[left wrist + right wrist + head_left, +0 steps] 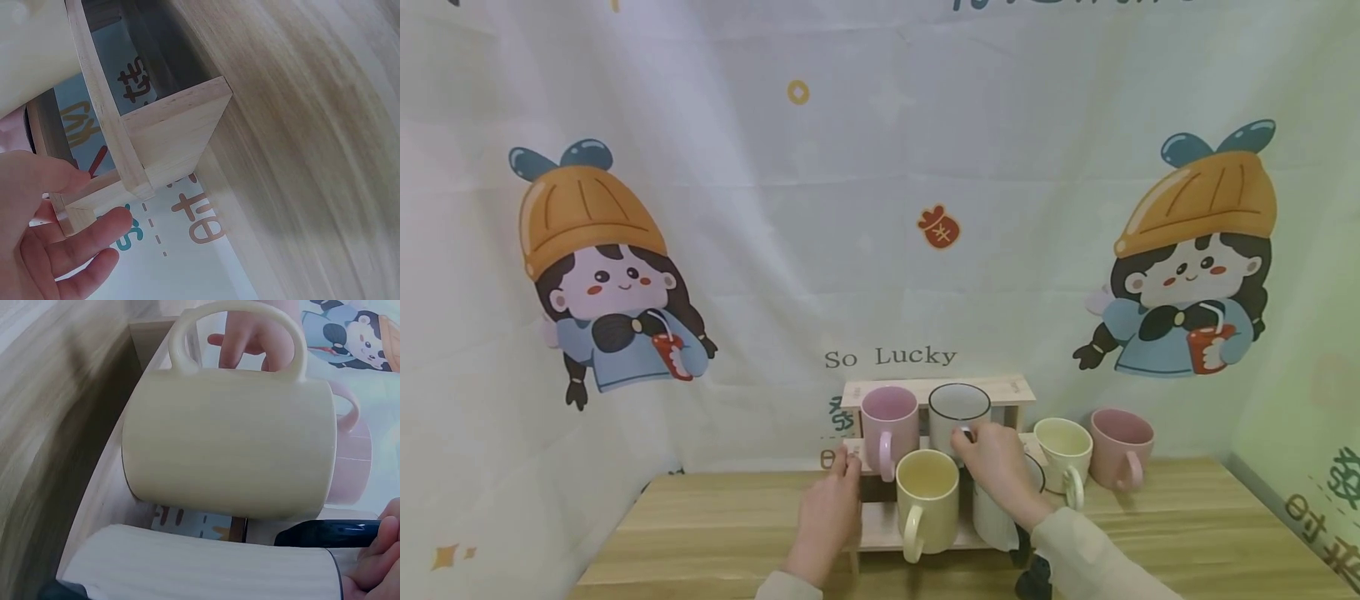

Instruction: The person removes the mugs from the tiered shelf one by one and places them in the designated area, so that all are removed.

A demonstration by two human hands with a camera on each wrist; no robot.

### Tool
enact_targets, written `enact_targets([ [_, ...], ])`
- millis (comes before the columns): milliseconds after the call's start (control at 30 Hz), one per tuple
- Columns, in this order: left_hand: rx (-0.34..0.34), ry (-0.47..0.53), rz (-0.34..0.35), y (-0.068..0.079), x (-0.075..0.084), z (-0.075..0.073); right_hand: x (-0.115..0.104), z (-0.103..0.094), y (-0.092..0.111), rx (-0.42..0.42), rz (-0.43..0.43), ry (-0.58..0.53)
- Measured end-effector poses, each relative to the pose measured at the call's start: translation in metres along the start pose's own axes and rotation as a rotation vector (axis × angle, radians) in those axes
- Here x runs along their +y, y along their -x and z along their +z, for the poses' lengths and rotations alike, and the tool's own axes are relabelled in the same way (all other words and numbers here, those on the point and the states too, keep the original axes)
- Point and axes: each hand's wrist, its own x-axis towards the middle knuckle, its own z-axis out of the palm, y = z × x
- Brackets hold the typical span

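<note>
A white mug with a black rim point(959, 403) stands on the upper part of a stepped wooden rack point(880, 537). My right hand point(1002, 467) pinches its black handle point(331, 533). At the rack's left end, my left hand point(827, 512) holds a step, its thumb point(59, 175) against the wood and the other fingers beside it. Between the hands are a pink mug point(890, 425) and, lower, a yellow mug point(928, 500). Under my right forearm stands another white mug point(992, 517), partly hidden, its dark handle toward me.
Right of the rack, a pale cream mug point(1063, 454) and a dusky pink mug point(1122, 450) stand on the wood-grain table point(715, 533). A printed cloth point(865, 167) hangs close behind the rack. A small black object point(1034, 579) shows beneath my right wrist.
</note>
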Motion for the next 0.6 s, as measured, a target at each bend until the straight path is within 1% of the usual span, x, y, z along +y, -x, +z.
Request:
enact_targets([
  [133, 0.020, -0.004, 0.008, -0.001, 0.000, 0.001, -0.001, 0.000, -0.001, 0.020, 0.015, -0.017],
  [333, 0.061, -0.014, 0.025, -0.002, 0.001, 0.001, -0.005, -0.006, -0.006, 0.126, -0.053, -0.014],
  [367, 0.061, -0.012, 0.024, -0.002, 0.001, 0.002, -0.006, -0.008, -0.007, 0.132, -0.055, -0.019],
  [433, 0.057, -0.006, 0.021, -0.002, 0.001, 0.001, -0.007, -0.013, -0.009, 0.122, -0.036, -0.039],
  [533, 0.042, -0.003, 0.011, -0.001, 0.000, 0.001, -0.006, -0.019, -0.010, 0.085, 0.012, -0.067],
  [600, 0.031, -0.003, 0.008, 0.000, 0.000, 0.000, -0.004, -0.022, -0.010, 0.074, 0.022, -0.061],
])
